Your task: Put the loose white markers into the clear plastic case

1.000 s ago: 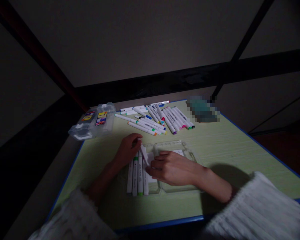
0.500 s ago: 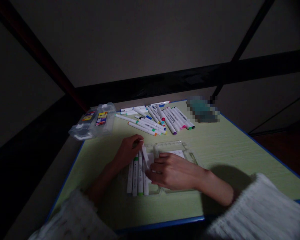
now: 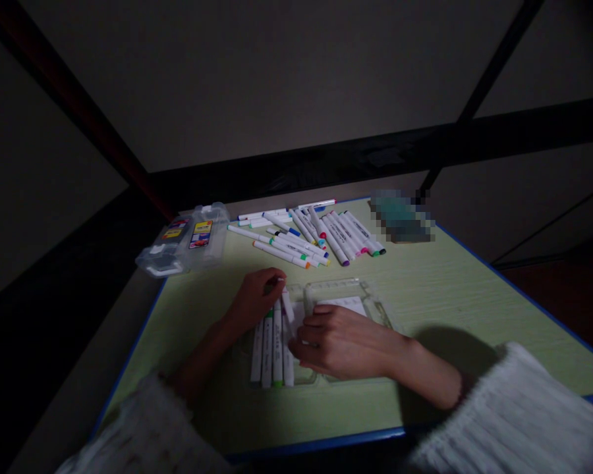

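On a pale green table (image 3: 439,296) lies a clear plastic tray (image 3: 348,288) with several white markers (image 3: 271,352) lined up side by side in its left part. A single white marker (image 3: 287,305) rests tilted over them. My left hand (image 3: 254,297) pinches its upper end with curled fingers. My right hand (image 3: 338,341) lies curled over the tray and grips the marker's lower end. Both wrists wear white knit sleeves.
A loose heap of white markers with coloured caps (image 3: 309,236) lies at the far side of the table. A clear plastic case with stickers (image 3: 185,241) overhangs the far left corner. A blurred teal object (image 3: 400,216) sits at the far right. The room is dark.
The tilted marker has dropped slightly lower toward the row in the tray, and my right hand has edged a little nearer with it. Everything else is still.
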`<state>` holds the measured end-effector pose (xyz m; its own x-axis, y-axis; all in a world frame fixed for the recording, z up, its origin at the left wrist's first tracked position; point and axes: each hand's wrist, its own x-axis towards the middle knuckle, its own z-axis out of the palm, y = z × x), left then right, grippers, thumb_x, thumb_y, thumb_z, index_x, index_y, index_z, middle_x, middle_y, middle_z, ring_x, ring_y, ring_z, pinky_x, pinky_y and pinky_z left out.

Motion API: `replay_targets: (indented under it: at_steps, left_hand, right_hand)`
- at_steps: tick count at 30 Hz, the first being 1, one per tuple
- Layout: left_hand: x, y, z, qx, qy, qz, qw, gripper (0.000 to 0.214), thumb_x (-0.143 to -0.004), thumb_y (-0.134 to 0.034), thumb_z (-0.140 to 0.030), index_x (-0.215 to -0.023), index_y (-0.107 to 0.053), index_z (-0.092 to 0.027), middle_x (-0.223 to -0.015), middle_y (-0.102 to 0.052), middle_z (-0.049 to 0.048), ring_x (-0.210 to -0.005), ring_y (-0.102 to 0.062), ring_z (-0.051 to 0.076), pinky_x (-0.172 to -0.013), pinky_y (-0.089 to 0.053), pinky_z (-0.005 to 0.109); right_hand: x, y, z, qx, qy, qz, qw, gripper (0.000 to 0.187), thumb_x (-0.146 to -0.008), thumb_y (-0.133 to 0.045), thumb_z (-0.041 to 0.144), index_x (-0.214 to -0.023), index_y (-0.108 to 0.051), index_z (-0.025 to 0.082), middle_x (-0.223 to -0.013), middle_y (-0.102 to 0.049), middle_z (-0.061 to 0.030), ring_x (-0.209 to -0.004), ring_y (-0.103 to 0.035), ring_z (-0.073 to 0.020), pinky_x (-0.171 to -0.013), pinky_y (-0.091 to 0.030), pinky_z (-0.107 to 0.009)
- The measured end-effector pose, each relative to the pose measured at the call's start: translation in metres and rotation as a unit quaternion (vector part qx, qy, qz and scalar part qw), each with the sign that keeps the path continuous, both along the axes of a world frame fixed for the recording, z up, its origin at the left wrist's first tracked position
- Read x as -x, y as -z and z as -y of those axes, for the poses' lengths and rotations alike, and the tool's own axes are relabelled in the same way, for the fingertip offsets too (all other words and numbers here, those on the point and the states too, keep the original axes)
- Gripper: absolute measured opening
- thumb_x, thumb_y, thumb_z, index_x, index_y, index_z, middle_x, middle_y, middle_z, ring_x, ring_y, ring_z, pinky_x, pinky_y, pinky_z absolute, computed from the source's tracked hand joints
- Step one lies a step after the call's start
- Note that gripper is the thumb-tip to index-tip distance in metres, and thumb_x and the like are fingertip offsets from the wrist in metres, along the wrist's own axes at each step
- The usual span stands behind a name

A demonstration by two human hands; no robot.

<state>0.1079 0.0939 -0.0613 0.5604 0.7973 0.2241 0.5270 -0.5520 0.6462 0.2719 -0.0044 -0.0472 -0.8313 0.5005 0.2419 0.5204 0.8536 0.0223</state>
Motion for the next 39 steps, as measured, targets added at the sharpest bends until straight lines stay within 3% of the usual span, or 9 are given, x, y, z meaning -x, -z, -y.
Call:
replay_targets:
  at_steps: [15, 29, 39]
  left_hand:
    - [0.0007, 0.0046, -0.0001, -0.013, 0.007, -0.012, 1.0, 0.017, -0.076, -0.044, -0.021, -0.079, -0.059, -0.013, -0.075, -0.064, 0.0031, -0.066, -0.057, 0.013, -0.064, -0.045, 0.023]
    - [0.0016, 0.0068, -0.0025, -0.002, -0.025, 0.014, 1.0, 0.017, -0.074, -0.046, -0.022, -0.079, -0.06, -0.013, -0.07, -0.062, 0.001, -0.062, -0.055, 0.012, -0.06, -0.044, 0.022]
    - [-0.0021, 0.0047, 0.0018, -0.004, 0.024, -0.002, 1.0, 0.015, -0.074, -0.047, -0.02, -0.076, -0.06, -0.013, -0.067, -0.061, -0.0007, -0.059, -0.054, 0.01, -0.057, -0.041, 0.019]
  right_hand:
    - [0.0002, -0.0016, -0.0001, 0.036, 0.004, -0.008, 0.999, 0.015, -0.086, -0.046, 0.022, -0.077, -0.057, 0.016, -0.068, -0.056, -0.0014, -0.071, -0.048, -0.0153, -0.057, -0.028, -0.029]
    - [-0.0048, -0.0046, -0.0037, 0.046, 0.005, 0.003, 0.999, 0.017, -0.087, -0.044, 0.025, -0.078, -0.057, 0.017, -0.071, -0.057, -0.0011, -0.072, -0.048, -0.0158, -0.06, -0.03, -0.03]
    - [-0.002, -0.001, -0.0025, 0.042, -0.016, -0.005, 0.999, 0.021, -0.085, -0.048, 0.033, -0.08, -0.059, 0.017, -0.07, -0.057, -0.0019, -0.071, -0.05, -0.016, -0.062, -0.032, -0.03]
